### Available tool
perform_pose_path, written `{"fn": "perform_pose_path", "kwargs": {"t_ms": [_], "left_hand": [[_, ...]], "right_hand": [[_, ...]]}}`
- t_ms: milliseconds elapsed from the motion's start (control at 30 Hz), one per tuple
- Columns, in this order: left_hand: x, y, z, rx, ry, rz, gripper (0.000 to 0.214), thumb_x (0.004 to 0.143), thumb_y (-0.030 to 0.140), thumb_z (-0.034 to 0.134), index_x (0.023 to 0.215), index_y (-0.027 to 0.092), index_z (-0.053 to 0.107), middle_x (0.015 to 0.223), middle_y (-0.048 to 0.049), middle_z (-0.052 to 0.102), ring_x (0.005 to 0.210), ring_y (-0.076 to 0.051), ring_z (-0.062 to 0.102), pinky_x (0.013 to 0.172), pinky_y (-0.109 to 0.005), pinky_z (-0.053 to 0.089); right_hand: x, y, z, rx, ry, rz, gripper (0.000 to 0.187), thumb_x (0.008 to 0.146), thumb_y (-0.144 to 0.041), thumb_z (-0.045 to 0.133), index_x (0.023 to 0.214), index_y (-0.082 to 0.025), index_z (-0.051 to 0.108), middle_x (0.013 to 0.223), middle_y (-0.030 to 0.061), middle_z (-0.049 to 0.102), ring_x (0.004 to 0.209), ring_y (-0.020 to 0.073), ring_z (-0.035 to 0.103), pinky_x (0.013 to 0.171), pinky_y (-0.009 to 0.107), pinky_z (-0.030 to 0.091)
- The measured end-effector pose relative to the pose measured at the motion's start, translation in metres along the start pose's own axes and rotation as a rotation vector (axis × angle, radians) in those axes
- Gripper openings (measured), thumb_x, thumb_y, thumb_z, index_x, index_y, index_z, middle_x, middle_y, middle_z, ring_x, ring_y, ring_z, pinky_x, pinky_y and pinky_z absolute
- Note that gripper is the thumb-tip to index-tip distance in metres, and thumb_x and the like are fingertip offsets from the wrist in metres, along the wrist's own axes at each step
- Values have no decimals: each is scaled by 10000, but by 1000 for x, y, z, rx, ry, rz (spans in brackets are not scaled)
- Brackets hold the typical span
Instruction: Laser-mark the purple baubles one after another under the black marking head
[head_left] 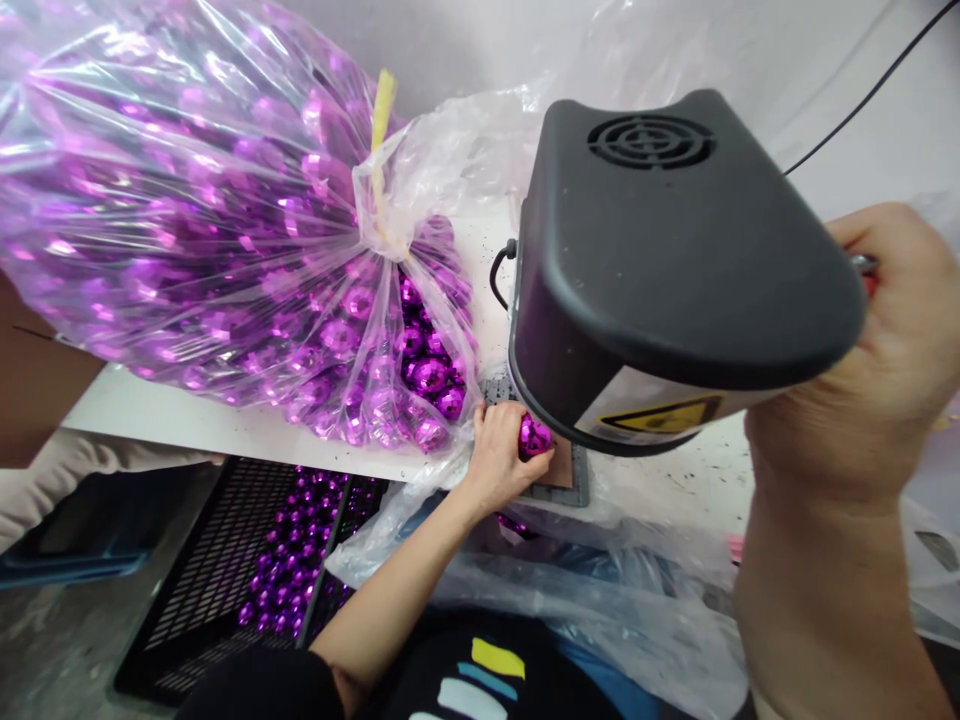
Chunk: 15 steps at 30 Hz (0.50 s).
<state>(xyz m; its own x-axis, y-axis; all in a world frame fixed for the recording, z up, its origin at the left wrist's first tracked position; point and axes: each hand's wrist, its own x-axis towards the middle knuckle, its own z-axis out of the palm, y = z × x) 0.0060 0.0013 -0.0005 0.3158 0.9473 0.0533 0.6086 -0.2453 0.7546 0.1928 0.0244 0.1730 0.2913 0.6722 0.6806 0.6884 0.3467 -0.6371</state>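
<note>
My left hand (pixel 501 445) pinches a shiny purple faceted ball (pixel 535 436) between thumb and fingers. The ball sits over a grey pad with a brown square piece (pixel 556 470) on the white table. Above and to the right looms a black machine head (pixel 675 240) with a round vent and a yellow warning label (pixel 660 413). At its right side my right hand (pixel 896 300) is closed around a handle, of which only a small metal and red bit shows. The machine's underside is hidden from this angle.
A large clear bag (pixel 187 220) of purple balls, tied with a yellow strip (pixel 382 110), fills the table's left. Below, a black crate (pixel 180 590) holds more purple balls. Clear plastic sheet (pixel 600 600) covers my lap. A black cable (pixel 870 90) runs along the wall.
</note>
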Motion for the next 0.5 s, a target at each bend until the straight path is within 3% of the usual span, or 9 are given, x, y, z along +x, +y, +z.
{"fn": "perform_pose_path", "kwargs": {"t_ms": [267,500], "left_hand": [[6,-4,6,-67,18,-60,483,727,417,815,1138,252,621,1243,-86,637,1225,-326,543,1123,-603,378],[5,-12,13,-127,65,-28,494,708,426,838,1123,267,622,1174,-113,660,1198,-363,555,1082,-640,418]], "right_hand": [[-1,-1,1,-56,27,-28,287,932,-364,530,823,-101,560,701,-2,406,691,-7,367,618,200,233],[-28,5,-3,-42,187,-196,224,930,-332,544,863,-133,623,754,13,508,707,8,437,657,221,326]]}}
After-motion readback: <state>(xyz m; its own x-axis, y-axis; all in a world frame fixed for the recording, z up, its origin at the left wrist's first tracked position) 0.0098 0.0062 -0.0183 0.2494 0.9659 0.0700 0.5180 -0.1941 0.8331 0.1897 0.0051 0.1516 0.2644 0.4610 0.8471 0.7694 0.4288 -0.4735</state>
